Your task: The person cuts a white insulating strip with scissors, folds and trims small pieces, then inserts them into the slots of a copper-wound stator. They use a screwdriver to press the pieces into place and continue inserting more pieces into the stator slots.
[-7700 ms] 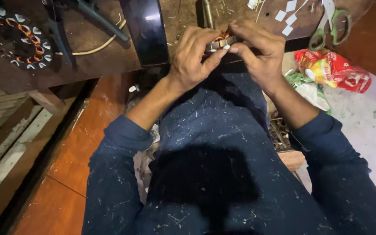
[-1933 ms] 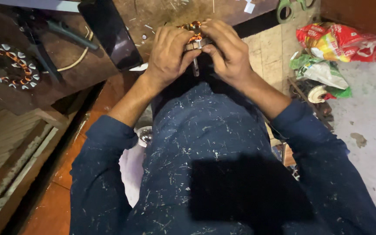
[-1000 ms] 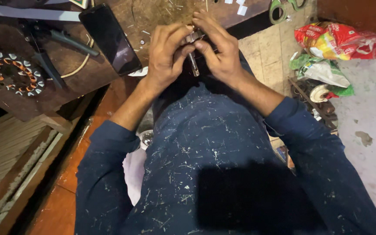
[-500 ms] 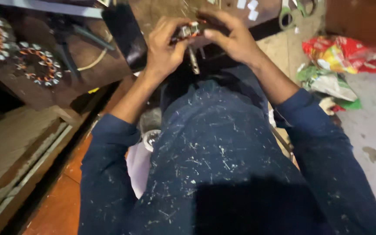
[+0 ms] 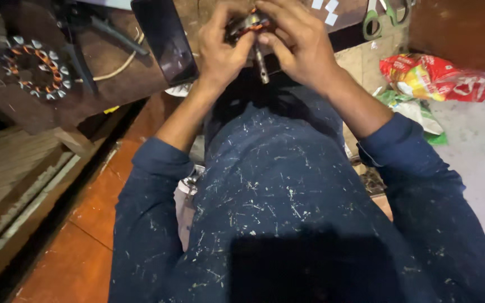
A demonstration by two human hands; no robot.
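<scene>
- Both of our hands close around one small motor winding [image 5: 251, 22], a metal core with copper wire, held at the edge of the wooden bench [image 5: 113, 62].
- We judge that the work goes best if the winding stays steady and only the fingertips move.
- Our left hand [image 5: 220, 50] wraps its side, fingers curled tight.
- Our right hand [image 5: 298, 45] pinches the top from the other side, almost fully closed.
- Below the grip a metal shaft [image 5: 261, 59] hangs down.
- Left of the grip lies a dark phone [image 5: 166, 39].
</scene>
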